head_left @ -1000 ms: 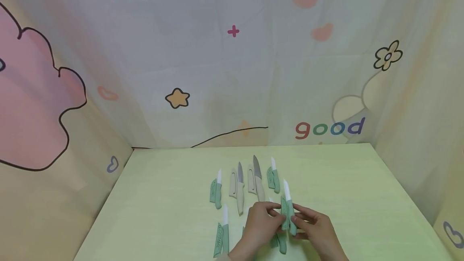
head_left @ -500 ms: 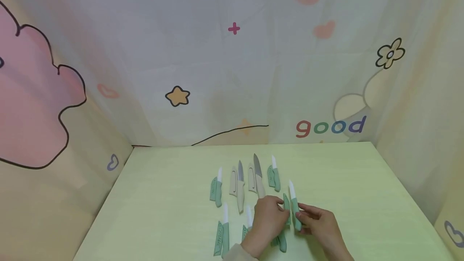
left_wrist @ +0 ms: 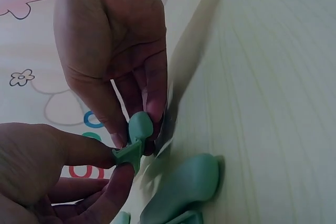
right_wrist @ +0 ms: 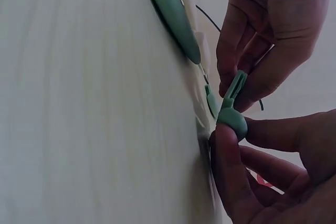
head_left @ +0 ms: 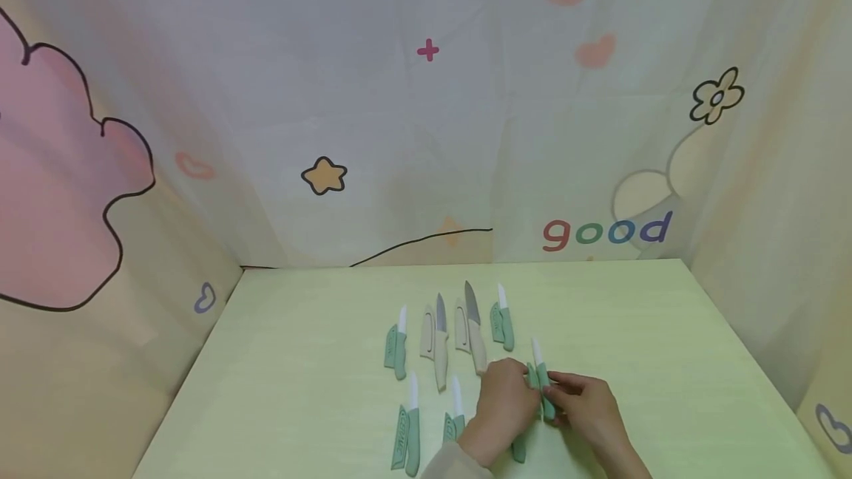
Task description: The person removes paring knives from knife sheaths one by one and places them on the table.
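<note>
My right hand pinches the green handle of a small paring knife, its white blade pointing to the far side. Just left of it, my left hand pinches a green blade sheath, partly hidden by the fingers. The blade is outside the sheath. In the left wrist view the sheath lies against the knife handle; the right wrist view also shows the handle and sheath touching. Another green knife handle lies below my left hand, mostly covered.
Several knives lie on the pale green table, each beside its sheath. Green ones include a far-left knife, a near-left knife and a far-right knife. Two beige-handled knives lie between. A printed curtain hangs behind.
The knife moved right, away from the sheath, then my left hand brought the sheath right until it sat close beside the knife again. Both hands kept their holds.
</note>
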